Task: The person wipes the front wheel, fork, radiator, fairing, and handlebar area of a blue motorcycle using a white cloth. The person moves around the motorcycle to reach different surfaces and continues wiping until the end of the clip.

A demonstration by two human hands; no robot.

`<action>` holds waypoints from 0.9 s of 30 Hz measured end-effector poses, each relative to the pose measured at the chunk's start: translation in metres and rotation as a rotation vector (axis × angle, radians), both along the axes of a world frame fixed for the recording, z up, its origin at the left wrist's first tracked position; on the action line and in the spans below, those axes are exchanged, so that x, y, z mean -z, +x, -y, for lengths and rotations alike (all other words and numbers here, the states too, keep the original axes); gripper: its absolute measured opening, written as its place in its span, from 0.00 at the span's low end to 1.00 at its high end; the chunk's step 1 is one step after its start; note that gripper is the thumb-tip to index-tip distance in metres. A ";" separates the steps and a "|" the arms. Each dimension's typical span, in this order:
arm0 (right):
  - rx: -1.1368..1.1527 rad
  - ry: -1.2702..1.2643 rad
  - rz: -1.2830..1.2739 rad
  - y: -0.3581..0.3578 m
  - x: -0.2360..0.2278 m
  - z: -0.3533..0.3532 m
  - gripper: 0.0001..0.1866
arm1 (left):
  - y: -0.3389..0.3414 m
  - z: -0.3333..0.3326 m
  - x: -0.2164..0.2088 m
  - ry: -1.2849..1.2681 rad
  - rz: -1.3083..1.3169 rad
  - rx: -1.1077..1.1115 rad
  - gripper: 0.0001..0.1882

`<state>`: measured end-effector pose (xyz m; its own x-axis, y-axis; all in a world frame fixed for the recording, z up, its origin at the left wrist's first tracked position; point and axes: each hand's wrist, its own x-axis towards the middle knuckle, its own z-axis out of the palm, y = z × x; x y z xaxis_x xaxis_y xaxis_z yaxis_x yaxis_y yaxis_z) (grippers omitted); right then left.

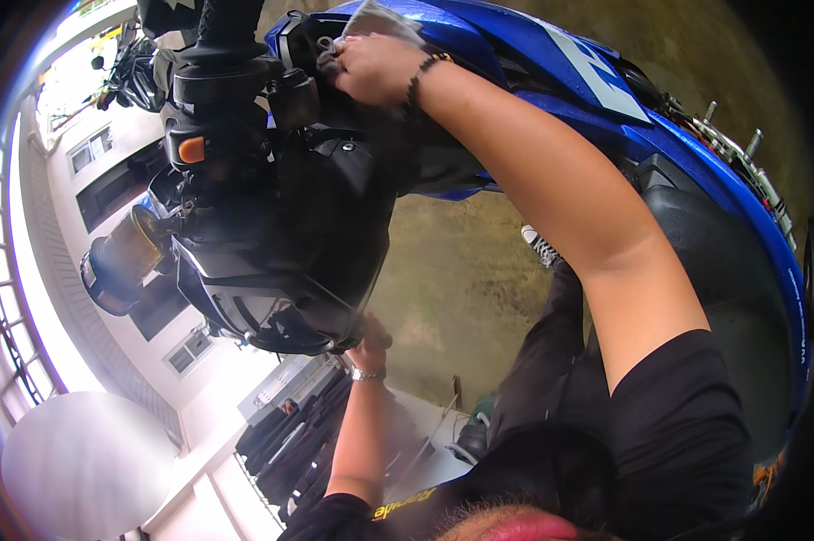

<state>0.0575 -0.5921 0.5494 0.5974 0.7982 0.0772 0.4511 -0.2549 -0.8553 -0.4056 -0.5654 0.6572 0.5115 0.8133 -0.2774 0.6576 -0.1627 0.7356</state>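
A blue and black motorbike lies across the view, its handlebar on the left. My right arm reaches over to its far side. There my right hand, closed, presses on the black part beside the blue bodywork, and a thin grey-white cloth sticks out beyond the fingers. Just by the fingertips is a small grey ring. My left hand curls round the near end of the handlebar, below the black front cowl; its fingers are partly hidden.
The far handlebar grip stands up at the top left. An amber-tinted round part juts out in front. The black seat is at the right. Dark clothes hang at the lower left. A shoe rests on the concrete floor.
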 end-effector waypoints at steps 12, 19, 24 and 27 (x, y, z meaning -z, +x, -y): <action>-0.026 0.138 -0.134 -0.039 -0.036 0.016 0.25 | 0.006 0.003 -0.002 0.005 -0.029 -0.047 0.06; -0.182 0.362 -0.181 -0.057 -0.031 0.048 0.21 | 0.012 0.005 -0.002 0.043 -0.009 -0.014 0.07; -0.242 0.411 -0.023 -0.034 -0.049 0.024 0.19 | 0.006 -0.002 0.000 0.016 -0.025 -0.008 0.09; -0.310 0.285 0.125 -0.031 -0.054 0.023 0.18 | 0.001 -0.006 0.001 0.045 -0.054 0.001 0.09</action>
